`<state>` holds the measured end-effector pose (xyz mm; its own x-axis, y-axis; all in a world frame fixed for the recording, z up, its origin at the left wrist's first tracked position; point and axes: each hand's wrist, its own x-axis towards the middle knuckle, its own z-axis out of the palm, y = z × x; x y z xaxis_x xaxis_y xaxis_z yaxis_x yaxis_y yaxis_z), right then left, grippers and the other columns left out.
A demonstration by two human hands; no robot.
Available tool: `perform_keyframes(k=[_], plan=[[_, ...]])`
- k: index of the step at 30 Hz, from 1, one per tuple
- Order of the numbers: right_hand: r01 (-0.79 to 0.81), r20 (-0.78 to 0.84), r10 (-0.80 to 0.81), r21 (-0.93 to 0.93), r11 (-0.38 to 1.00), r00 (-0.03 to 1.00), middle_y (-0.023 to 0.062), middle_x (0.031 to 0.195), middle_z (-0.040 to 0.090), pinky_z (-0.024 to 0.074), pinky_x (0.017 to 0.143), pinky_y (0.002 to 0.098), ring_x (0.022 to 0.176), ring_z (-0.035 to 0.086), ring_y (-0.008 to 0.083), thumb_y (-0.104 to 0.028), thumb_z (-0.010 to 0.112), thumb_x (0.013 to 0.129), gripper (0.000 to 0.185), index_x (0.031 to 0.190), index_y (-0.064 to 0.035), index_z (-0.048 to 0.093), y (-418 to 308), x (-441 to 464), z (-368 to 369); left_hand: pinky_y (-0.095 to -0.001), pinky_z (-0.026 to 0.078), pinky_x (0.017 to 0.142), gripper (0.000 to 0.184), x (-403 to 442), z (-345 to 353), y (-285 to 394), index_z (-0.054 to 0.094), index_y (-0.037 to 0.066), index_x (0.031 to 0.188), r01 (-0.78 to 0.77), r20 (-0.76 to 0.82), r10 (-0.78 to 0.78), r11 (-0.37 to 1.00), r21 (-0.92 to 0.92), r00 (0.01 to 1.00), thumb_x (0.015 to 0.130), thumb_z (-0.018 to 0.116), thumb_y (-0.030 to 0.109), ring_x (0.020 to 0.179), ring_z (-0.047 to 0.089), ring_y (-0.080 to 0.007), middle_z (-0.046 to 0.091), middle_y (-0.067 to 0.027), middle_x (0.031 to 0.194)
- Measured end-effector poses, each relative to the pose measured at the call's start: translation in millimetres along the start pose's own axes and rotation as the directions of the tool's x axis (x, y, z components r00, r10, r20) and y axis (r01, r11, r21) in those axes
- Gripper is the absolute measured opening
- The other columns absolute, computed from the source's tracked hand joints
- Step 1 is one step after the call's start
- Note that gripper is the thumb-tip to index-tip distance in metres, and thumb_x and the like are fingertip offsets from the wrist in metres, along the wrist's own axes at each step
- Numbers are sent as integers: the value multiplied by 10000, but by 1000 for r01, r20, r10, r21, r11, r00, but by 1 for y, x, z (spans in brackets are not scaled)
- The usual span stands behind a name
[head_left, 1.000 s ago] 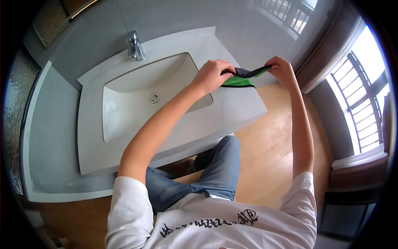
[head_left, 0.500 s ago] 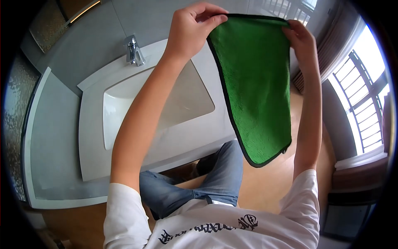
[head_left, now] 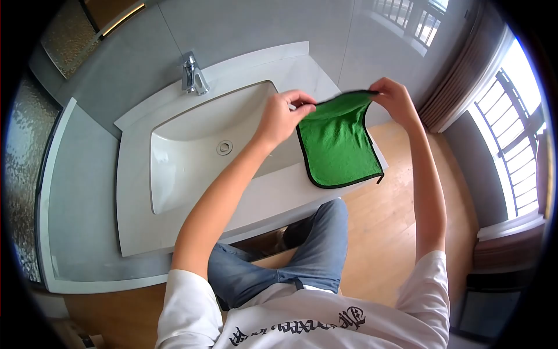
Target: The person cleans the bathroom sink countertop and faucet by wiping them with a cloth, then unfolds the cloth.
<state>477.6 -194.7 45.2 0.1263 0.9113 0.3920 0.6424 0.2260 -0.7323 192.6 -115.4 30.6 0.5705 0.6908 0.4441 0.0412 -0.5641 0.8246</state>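
Observation:
A green cloth [head_left: 340, 145] with a black edge hangs between my two hands over the right end of the white counter. My left hand [head_left: 283, 119] pinches its upper left corner, above the right side of the sink. The upper right corner is pinched in my right hand [head_left: 393, 100], out past the counter's right edge. The cloth's lower edge lies near the counter's front right corner, and a small black loop sticks out at its lower right; whether the cloth touches the counter is unclear.
The white sink [head_left: 192, 157] is set in the counter [head_left: 139, 235], with a chrome faucet [head_left: 195, 75] behind it. A grey wall rises at the back. On the right are a curtain [head_left: 459, 75] and a barred window [head_left: 508, 139]. Wooden floor [head_left: 378, 232] shows below.
From a bunched strip, the cloth was raised high and opened out, then both hands came back down. It now hangs lower and nearer the counter, its green side showing.

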Motion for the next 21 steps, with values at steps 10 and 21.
perform_keyframes(k=[10, 21], plan=[[9, 503, 189, -365, 931, 844, 108, 1084, 636, 460, 882, 323, 986, 604, 252, 59, 622, 744, 261, 993, -22, 619, -60, -127, -12, -380, 464, 871, 288, -103, 25, 13, 648, 66, 1028, -365, 463, 256, 917, 161, 849, 791, 694, 222, 992, 590, -239, 635, -62, 1041], [22, 143, 113, -710, 703, 983, 225, 1482, 227, 127, 1087, 575, 1386, 170, 380, -559, 412, 904, 722, 1426, -72, 300, -28, -87, 152, -574, 218, 1065, 827, -151, 1, -23, 231, 27, 1435, -198, 352, -82, 699, 687, 932, 839, 585, 479, 1361, 239, -390, 233, -218, 1471]])
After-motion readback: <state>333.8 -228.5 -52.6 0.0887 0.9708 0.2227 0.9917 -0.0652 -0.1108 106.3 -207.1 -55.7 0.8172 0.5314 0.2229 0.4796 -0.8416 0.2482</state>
